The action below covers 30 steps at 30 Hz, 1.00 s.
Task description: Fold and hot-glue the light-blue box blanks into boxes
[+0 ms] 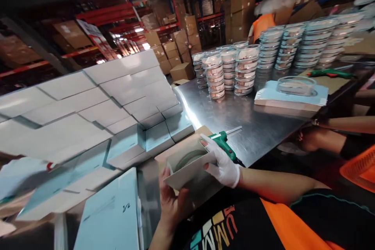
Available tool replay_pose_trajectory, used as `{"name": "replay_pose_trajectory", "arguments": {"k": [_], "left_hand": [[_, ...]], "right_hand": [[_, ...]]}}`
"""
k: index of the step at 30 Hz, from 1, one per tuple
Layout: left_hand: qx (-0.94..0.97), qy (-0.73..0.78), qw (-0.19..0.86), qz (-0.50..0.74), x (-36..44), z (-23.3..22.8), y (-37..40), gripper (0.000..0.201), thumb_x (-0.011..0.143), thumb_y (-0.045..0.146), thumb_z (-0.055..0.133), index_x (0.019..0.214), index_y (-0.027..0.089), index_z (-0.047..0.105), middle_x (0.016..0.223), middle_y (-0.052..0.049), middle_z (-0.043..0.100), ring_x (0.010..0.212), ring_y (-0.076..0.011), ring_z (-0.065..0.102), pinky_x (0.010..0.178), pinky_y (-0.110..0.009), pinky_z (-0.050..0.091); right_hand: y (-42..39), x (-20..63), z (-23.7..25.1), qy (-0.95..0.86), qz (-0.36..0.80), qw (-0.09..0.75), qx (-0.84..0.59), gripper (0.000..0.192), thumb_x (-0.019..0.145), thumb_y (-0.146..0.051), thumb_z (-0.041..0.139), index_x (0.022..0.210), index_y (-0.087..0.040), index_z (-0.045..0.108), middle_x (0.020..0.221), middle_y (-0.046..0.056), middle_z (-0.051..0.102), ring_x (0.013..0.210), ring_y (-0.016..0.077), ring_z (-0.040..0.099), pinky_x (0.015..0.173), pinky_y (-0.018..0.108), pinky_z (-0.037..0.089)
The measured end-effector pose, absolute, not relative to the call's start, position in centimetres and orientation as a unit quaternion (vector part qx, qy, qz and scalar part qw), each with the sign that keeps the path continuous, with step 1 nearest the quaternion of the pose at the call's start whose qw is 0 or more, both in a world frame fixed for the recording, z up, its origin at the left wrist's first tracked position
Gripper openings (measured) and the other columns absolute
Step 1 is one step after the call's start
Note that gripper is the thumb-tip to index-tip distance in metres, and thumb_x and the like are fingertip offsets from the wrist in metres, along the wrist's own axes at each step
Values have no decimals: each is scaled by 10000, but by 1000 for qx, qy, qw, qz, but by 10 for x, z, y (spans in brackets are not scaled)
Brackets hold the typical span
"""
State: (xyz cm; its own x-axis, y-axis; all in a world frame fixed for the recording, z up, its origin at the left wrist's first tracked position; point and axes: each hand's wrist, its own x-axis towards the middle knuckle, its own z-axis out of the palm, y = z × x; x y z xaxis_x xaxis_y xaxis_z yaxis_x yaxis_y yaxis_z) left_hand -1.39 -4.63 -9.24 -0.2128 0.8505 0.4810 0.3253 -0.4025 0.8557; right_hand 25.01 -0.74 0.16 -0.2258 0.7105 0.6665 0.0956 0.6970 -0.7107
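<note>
The left hand [171, 205] and gloved right hand [225, 166], lower centre, pinched an open carton [189, 172] between fingers by a shiny metal table [212, 111]; red racks [108, 14] rose upper left.

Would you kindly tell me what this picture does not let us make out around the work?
All in the head view:
Held box: its near wall hides the lower part of the curved item inside.
Green tool: the gloved right hand hides part of it.
White box with a handwritten mark: the bottom edge cuts it off, and its printed line is blurred.
Stacked clear containers: labels too small and blurred to read.
</note>
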Motion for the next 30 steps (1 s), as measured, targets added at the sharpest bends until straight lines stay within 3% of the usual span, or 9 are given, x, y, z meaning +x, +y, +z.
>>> {"name": "replay_pose_trajectory", "arguments": {"k": [4,8,11,13,16,18,21,25,30], "left_hand": [[601,501,134,608,-9,-66,-45,452,861,658,776,948,215,751,1205,-128,743,1309,-377,649,1089,-472,554],[564,458,98,681,10,-60,-43,627,905,656,738,1359,232,651,1323,-141,702,1258,-332,676,1032,-441,578],[617,424,81,658,13,-62,-40,587,905,622,767,1366,277,657,1318,-115,711,1399,-329,591,1173,-469,486],[651,451,71,606,7,-62,-36,488,868,609,815,1209,269,739,1196,-92,743,1413,-343,570,1211,-491,443],[616,494,70,609,-5,-54,-30,522,820,658,834,1132,247,758,1152,-89,739,1343,-349,607,1165,-490,474],[589,504,71,627,-10,-45,-28,550,800,679,842,1126,245,758,1144,-82,739,1293,-336,632,1127,-467,495],[571,506,83,641,-12,-30,-27,579,791,711,834,1129,246,761,1132,-74,746,1211,-317,669,1065,-438,527],[557,493,128,656,-9,-13,-29,634,803,774,782,1120,226,754,1114,-87,749,1067,-291,712,941,-408,580],[526,488,175,675,-7,-5,-31,626,812,748,798,1129,211,737,1067,-81,749,970,-264,712,868,-373,577]], "right_hand": [[-9,228,7,-675,381,573,-267,601,997,-599,651,1492,-259,634,1467,131,684,1401,328,643,1210,489,509],[1,218,12,-621,351,602,-359,414,927,-335,661,1321,-212,698,1415,126,701,1308,294,678,1184,460,512],[12,225,13,-614,323,592,-409,531,886,-221,607,1416,-223,615,1333,108,728,1210,256,709,1091,418,567],[22,238,18,-646,315,516,-466,508,951,-235,557,1458,-225,582,1316,106,734,1139,236,728,1001,381,598],[38,265,25,-695,248,307,-601,396,995,-323,614,1368,-197,656,1374,150,708,1217,285,712,1037,402,568],[47,280,23,-698,222,201,-651,418,887,-333,771,1254,-144,710,1355,220,701,1239,386,705,1055,476,547],[55,293,14,-687,228,147,-674,622,732,-283,894,1276,-73,679,1332,310,681,1166,469,727,982,522,564],[55,306,6,-684,255,132,-671,757,682,-214,893,1382,-139,615,1123,189,784,1004,373,776,839,407,600],[49,318,1,-644,315,213,-664,572,772,-185,657,1342,-158,629,762,47,752,673,268,732,628,355,579]]}}
